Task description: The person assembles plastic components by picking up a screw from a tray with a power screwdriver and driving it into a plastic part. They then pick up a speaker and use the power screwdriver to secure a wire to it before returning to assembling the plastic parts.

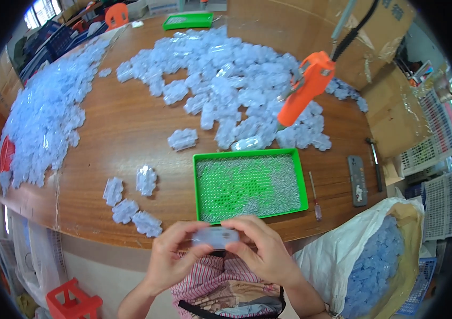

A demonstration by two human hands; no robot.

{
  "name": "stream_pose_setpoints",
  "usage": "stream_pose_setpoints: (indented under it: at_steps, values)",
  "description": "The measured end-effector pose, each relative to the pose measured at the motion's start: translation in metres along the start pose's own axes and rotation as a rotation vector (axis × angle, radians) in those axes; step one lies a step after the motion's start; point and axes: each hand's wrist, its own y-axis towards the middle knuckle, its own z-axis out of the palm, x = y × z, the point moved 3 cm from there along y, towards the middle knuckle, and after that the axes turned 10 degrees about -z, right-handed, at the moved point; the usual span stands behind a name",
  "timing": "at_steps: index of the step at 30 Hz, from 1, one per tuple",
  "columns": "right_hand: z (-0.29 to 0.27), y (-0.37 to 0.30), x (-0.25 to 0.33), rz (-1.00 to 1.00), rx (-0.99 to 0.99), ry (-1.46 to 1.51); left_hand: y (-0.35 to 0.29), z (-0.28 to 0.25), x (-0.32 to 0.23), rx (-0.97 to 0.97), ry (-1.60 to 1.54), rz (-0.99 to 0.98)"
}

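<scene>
Between my left hand [172, 254] and my right hand [260, 245] I grip a translucent pale-blue plastic piece [216, 237], its two ends pinched by fingers and thumbs. It is held at the table's front edge, just below a green tray [198, 186] of small silvery metal pins or screws. To the left lie several similar clear plastic pieces [125, 210], apart from the big pile. An orange power screwdriver [311, 87] hangs over the right part of the pile, touched by neither hand.
A large heap of plastic pieces [226, 74] covers the back of the wooden table [125, 119], with another heap [45, 117] at left. Right of the tray lie a screwdriver [316, 204], a phone [357, 181] and a hammer [376, 159]. A filled white sack [332, 244] stands at right.
</scene>
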Motion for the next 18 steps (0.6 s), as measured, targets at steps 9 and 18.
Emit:
stream_pose_setpoints:
  at_steps: [9, 18]
  values:
    - [-0.128, 0.133, -0.015, -0.388, -0.394, -0.051, 0.068, -0.052, 0.003, -0.16, 0.843, 0.025]
    - [-0.078, 0.147, 0.005, -0.321, -0.316, 0.134, 0.063, -0.041, -0.025, -0.483, 1.105, 0.17]
